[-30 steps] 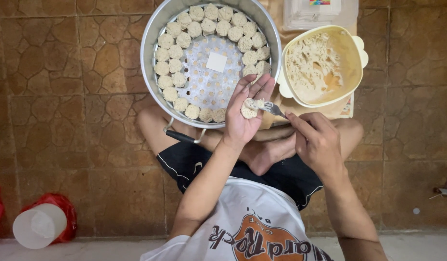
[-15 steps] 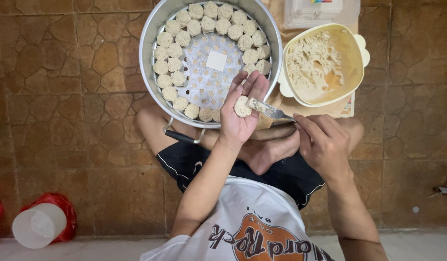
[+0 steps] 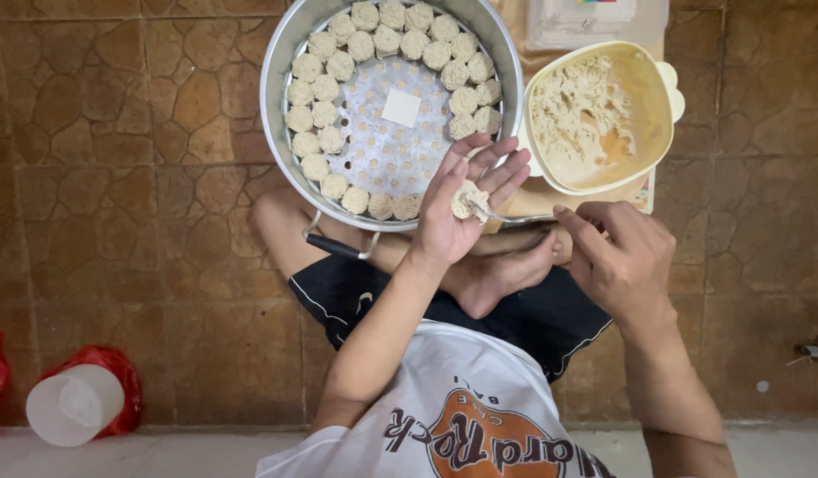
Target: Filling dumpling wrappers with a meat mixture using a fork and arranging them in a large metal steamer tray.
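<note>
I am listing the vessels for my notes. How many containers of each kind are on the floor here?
Metal steamer pan: 1
Cream bowl: 1
Clear plastic box: 1
White tub: 1
Total: 4

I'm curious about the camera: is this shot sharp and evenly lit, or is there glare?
Head view: soft, even light, no hard shadows; slight sheen on the metal steamer tray's rim; the left hand with its dumpling and the right hand look sharp; straight lines bow near the edges.

Left hand (image 3: 457, 208) cupped, right hand (image 3: 617, 257) pinching.
</note>
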